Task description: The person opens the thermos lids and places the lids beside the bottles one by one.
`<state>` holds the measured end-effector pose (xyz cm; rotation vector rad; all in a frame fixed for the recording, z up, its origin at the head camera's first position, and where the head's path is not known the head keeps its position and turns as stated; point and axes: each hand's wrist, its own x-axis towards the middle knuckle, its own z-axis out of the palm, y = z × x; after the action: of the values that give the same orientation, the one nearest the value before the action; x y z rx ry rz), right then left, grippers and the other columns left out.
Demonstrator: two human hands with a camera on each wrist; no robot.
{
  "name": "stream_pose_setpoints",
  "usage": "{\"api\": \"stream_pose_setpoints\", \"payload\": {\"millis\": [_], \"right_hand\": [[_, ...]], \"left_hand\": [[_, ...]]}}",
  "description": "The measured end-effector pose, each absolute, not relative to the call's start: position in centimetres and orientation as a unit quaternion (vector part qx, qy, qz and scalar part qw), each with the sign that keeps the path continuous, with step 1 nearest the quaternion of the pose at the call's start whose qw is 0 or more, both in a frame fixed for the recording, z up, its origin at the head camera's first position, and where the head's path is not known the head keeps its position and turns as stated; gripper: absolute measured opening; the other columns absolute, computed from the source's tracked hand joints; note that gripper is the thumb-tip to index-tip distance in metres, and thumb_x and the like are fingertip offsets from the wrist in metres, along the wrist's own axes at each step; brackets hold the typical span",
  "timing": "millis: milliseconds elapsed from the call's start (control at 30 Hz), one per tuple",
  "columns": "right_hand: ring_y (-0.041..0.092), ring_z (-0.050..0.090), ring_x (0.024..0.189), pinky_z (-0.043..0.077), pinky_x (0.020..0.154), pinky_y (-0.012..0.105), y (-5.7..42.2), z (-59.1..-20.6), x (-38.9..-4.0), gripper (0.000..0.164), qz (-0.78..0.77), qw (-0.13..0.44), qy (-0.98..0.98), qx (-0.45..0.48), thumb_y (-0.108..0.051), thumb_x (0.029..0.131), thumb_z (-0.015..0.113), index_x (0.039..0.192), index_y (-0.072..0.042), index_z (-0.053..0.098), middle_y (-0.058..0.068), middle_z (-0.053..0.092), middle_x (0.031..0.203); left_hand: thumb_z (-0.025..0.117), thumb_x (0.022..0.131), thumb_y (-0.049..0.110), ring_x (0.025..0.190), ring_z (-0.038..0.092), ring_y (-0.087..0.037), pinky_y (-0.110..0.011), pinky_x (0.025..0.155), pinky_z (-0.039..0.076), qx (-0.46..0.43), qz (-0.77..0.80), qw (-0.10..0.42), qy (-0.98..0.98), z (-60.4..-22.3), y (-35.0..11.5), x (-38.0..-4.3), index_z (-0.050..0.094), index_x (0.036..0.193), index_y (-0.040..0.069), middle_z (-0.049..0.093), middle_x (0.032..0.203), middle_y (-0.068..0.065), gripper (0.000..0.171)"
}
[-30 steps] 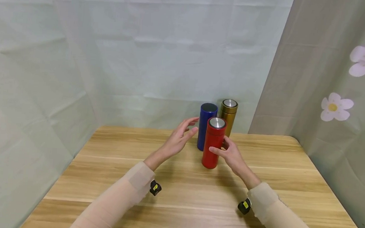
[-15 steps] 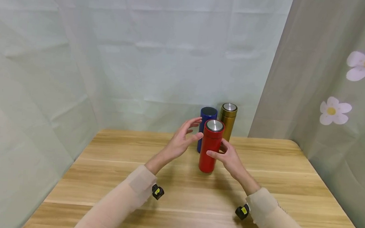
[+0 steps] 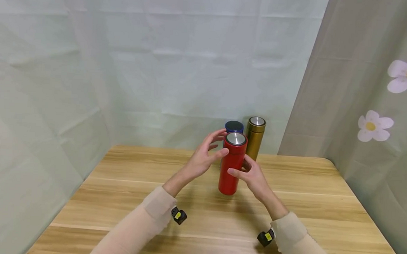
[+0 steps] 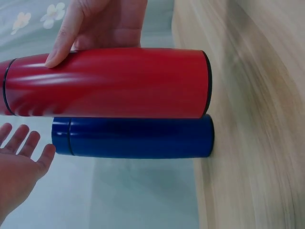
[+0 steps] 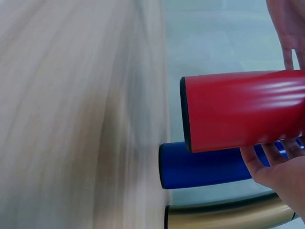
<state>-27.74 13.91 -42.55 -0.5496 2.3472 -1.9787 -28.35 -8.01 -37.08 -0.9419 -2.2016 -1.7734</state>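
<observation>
My right hand [image 3: 256,179] grips the red thermos flask [image 3: 229,181] from the right, thumb across its front and fingers behind it. The flask is upright, its base a little off the wooden table in the wrist views, with a silver disc on its lid. My left hand [image 3: 201,160] has its fingers spread beside the upper left of the flask, the thumb overlapping it in the head view. In the left wrist view a blue thermos flask [image 4: 138,138] stands behind the red one. It is mostly hidden in the head view. A gold thermos flask [image 3: 254,143] stands behind to the right.
The wooden table [image 3: 121,207] has its back edge against a pale hanging cloth [image 3: 179,71]. A grey curtain [image 3: 346,73] with white flowers hangs at the right. Small black cameras sit on both wrists.
My right hand has brought the red flask left and nearer, so it now covers most of the blue one. My left hand has come slightly right, up beside it.
</observation>
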Motion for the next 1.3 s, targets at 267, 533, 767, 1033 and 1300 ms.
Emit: {"api": "stream_pose_setpoints", "payload": {"millis": [267, 533, 767, 1033, 1300], "right_hand": [[0.032, 0.058, 0.125, 0.05, 0.104, 0.048, 13.4, -42.0, -27.7, 0.059, -0.659, 0.024, 0.73, -0.181, -0.026, 0.094, 0.076, 0.148, -0.013, 0.053, 0.012, 0.063, 0.137], [0.033, 0.057, 0.124, 0.05, 0.103, 0.048, 12.9, -41.9, -28.2, 0.057, -0.668, 0.018, 0.717, -0.199, -0.026, 0.095, 0.074, 0.147, -0.014, 0.054, 0.012, 0.063, 0.136], [0.033, 0.054, 0.128, 0.047, 0.106, 0.05, 12.5, -41.8, -28.5, 0.058, -0.686, 0.024, 0.7, -0.199, -0.025, 0.096, 0.072, 0.149, -0.015, 0.052, 0.012, 0.06, 0.14], [0.033, 0.055, 0.128, 0.047, 0.106, 0.051, 12.3, -41.9, -28.4, 0.056, -0.686, 0.027, 0.699, -0.202, -0.024, 0.096, 0.071, 0.149, -0.015, 0.053, 0.012, 0.061, 0.139], [0.033, 0.054, 0.128, 0.048, 0.105, 0.047, 12.2, -42.5, -28.4, 0.057, -0.698, 0.032, 0.686, -0.2, -0.023, 0.096, 0.07, 0.149, -0.014, 0.052, 0.012, 0.06, 0.139]], "left_hand": [[0.067, 0.099, 0.049, 0.142, 0.043, -0.026, -0.056, 0.118, 0.034, -0.307, -0.605, 0.077, -0.731, -36.6, -7.9, -28.5, 0.038, 0.16, 0.016, 0.046, 0.156, -0.004, 0.075], [0.068, 0.094, 0.059, 0.143, 0.042, -0.027, -0.054, 0.118, 0.035, -0.301, -0.604, 0.081, -0.734, -36.0, -8.1, -28.4, 0.037, 0.16, 0.016, 0.046, 0.157, -0.004, 0.084], [0.068, 0.094, 0.059, 0.142, 0.043, -0.027, -0.053, 0.118, 0.036, -0.298, -0.608, 0.08, -0.732, -35.7, -8.1, -28.7, 0.038, 0.16, 0.018, 0.048, 0.155, -0.005, 0.083], [0.07, 0.096, 0.051, 0.141, 0.043, -0.026, -0.055, 0.118, 0.034, -0.304, -0.615, 0.07, -0.724, -35.5, -8.0, -28.7, 0.037, 0.16, 0.013, 0.05, 0.151, -0.006, 0.081], [0.071, 0.097, 0.044, 0.14, 0.045, -0.024, -0.053, 0.118, 0.035, -0.301, -0.62, 0.063, -0.722, -35.5, -7.9, -28.7, 0.039, 0.159, 0.016, 0.052, 0.15, -0.005, 0.075]]}}
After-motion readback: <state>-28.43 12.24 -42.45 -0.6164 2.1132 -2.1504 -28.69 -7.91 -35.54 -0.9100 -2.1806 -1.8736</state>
